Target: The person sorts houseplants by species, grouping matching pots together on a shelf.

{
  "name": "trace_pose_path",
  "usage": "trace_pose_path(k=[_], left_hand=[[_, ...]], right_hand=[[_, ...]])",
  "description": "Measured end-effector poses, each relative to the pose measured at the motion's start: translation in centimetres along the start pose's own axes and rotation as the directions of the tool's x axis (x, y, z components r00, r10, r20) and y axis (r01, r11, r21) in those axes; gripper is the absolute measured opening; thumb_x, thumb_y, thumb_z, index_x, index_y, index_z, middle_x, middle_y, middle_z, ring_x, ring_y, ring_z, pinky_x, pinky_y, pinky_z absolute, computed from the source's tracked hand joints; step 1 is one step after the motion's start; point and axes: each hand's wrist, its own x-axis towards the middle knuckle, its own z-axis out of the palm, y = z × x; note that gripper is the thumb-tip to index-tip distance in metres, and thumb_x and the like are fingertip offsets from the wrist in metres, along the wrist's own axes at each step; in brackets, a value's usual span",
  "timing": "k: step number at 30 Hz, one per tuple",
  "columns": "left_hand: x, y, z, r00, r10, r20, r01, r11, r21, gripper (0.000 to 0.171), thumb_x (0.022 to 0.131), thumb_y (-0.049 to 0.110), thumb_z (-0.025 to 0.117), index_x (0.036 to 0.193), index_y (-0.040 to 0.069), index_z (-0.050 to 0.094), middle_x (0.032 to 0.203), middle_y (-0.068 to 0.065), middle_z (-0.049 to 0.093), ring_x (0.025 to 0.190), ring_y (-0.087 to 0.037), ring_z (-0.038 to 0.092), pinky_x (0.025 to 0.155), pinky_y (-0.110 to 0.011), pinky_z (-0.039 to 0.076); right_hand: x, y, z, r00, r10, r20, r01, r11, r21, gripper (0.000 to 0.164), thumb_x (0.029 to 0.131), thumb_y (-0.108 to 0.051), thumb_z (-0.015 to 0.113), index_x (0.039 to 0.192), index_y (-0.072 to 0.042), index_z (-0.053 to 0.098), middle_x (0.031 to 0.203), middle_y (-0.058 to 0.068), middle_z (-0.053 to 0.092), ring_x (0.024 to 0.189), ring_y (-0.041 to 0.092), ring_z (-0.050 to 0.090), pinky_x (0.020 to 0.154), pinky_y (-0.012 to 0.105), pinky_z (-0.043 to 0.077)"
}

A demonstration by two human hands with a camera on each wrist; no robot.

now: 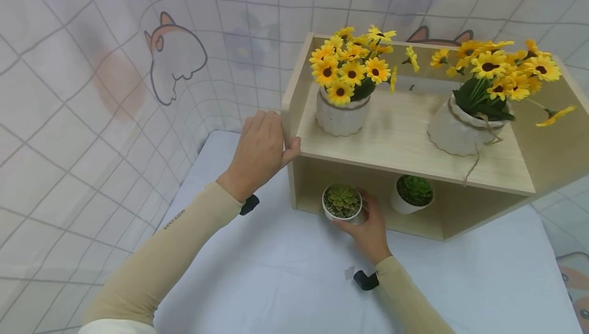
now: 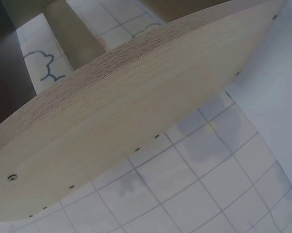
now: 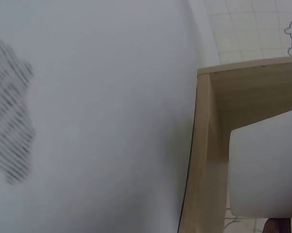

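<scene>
A two-tier pale wooden shelf (image 1: 409, 165) stands on a white-covered surface. My left hand (image 1: 259, 145) holds its left side panel (image 2: 136, 97), the thumb at the front edge and the fingers along the outer face. Low at the shelf's front left, my right hand (image 1: 370, 229) grips a small white pot (image 3: 267, 170) from its right side. A green succulent (image 1: 342, 200) sits in that pot among gravel. On the lower tier, right of the hand, another potted succulent (image 1: 414, 191) leans slightly. Only a bit of fingertip shows in each wrist view.
Two white pots of yellow artificial flowers, a left one (image 1: 342, 114) and a right one (image 1: 467, 124), occupy the upper tier. Twine hangs from the right pot over the shelf's front edge. Grid-patterned cloth (image 1: 101, 93) with cartoon animals forms the backdrop. The white surface (image 1: 276, 272) extends in front.
</scene>
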Motion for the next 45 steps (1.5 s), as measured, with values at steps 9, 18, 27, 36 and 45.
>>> trace_pose_path(k=[9, 18, 27, 36, 45], left_hand=[[0.3, 0.3, -0.1, 1.0, 0.016, -0.011, -0.016, 1.0, 0.018, 0.029, 0.099, 0.028, 0.057, 0.085, 0.004, 0.049, 0.078, -0.011, 0.047, 0.069, -0.026, 0.041, 0.063, -0.035, 0.03], [0.3, 0.3, -0.2, 1.0, 0.012, 0.017, -0.013, 1.0, 0.027, 0.029, 0.1, 0.029, 0.054, 0.087, 0.003, 0.05, 0.079, -0.01, 0.047, 0.07, -0.025, 0.04, 0.064, -0.034, 0.029], [0.3, 0.2, -0.3, 0.999, 0.003, 0.036, -0.004, 1.0, 0.03, 0.03, 0.101, 0.03, 0.054, 0.088, 0.003, 0.05, 0.079, -0.01, 0.046, 0.071, -0.024, 0.04, 0.065, -0.034, 0.028], [0.1, 0.2, -0.3, 1.0, 0.002, 0.025, -0.003, 1.0, 0.03, 0.03, 0.1, 0.03, 0.055, 0.087, 0.004, 0.05, 0.079, -0.009, 0.046, 0.071, -0.024, 0.04, 0.065, -0.034, 0.028], [0.0, 0.1, -0.3, 1.0, -0.001, 0.03, 0.0, 0.999, 0.033, 0.03, 0.101, 0.03, 0.054, 0.087, 0.004, 0.05, 0.079, -0.01, 0.046, 0.071, -0.025, 0.041, 0.065, -0.034, 0.03]], right_hand=[[2.3, 0.4, -0.4, 0.998, -0.034, -0.055, 0.037, 0.998, 0.05, 0.095, 0.072, -0.018, 0.094, 0.152, -0.01, 0.043, 0.153, 0.014, 0.046, 0.145, 0.03, 0.045, 0.12, 0.051, 0.04], [4.3, 0.6, -0.3, 0.999, 0.021, -0.044, -0.018, 0.997, 0.069, 0.096, 0.074, -0.022, 0.093, 0.154, -0.014, 0.04, 0.156, 0.01, 0.043, 0.147, 0.028, 0.042, 0.122, 0.048, 0.038], [5.4, 1.3, 0.2, 0.997, 0.035, -0.066, -0.033, 0.999, 0.035, 0.098, 0.073, -0.025, 0.093, 0.155, -0.019, 0.04, 0.157, 0.009, 0.042, 0.143, 0.029, 0.048, 0.118, 0.044, 0.044], [5.8, 1.2, 0.5, 0.995, 0.091, -0.034, -0.089, 0.995, 0.046, 0.1, 0.076, -0.027, 0.092, 0.157, -0.018, 0.035, 0.16, 0.01, 0.038, 0.141, 0.033, 0.048, 0.119, 0.046, 0.043], [6.3, 1.8, 0.8, 0.993, 0.12, -0.009, -0.12, 0.991, 0.052, 0.102, 0.078, -0.03, 0.09, 0.16, -0.019, 0.031, 0.163, 0.011, 0.034, 0.144, 0.034, 0.045, 0.12, 0.045, 0.042]])
